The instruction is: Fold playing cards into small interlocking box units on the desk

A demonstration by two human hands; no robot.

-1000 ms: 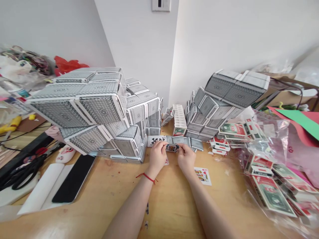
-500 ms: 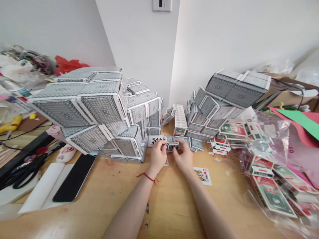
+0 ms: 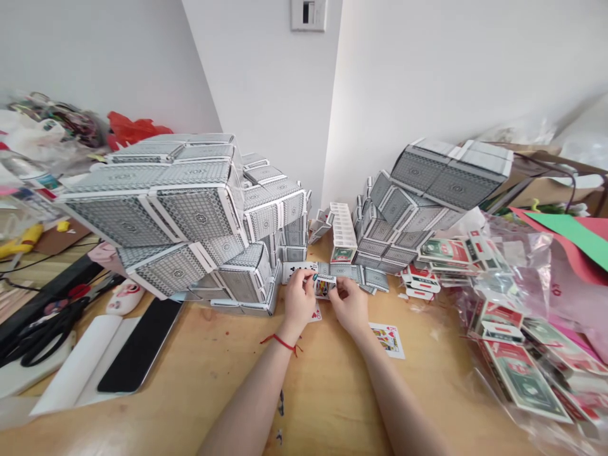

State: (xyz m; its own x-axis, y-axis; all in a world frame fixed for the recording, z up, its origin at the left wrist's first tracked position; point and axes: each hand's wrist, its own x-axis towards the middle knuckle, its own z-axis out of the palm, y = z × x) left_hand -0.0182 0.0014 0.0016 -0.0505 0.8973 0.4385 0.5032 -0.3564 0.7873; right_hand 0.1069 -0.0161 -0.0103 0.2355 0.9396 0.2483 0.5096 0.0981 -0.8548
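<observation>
Between my two hands is a folded playing card [image 3: 325, 287] with a picture face turned towards me. My left hand [image 3: 300, 297] pinches its left end, and my right hand [image 3: 349, 303] has its thumb and fingers closed on the right end. A card with black club pips [image 3: 295, 271] lies just behind my left hand. Partly under that hand is a card with red hearts [image 3: 315, 313]. A king of hearts [image 3: 388, 340] lies on the table right of my right wrist. Grey-backed folded cards [image 3: 375, 278] sit behind my right hand.
Tall stacks of joined grey card blocks stand at left [image 3: 199, 218] and right [image 3: 413, 202]. A row of card boxes [image 3: 342, 231] stands between them. Green and red card packs [image 3: 522, 380] in clear plastic lie at right. A black phone [image 3: 142, 345] and scissors [image 3: 59, 326] lie at left.
The folded card has tipped so its picture face shows more fully. My right hand has shifted slightly, its fingers now lower at the card's right end. The camera view has tilted up slightly.
</observation>
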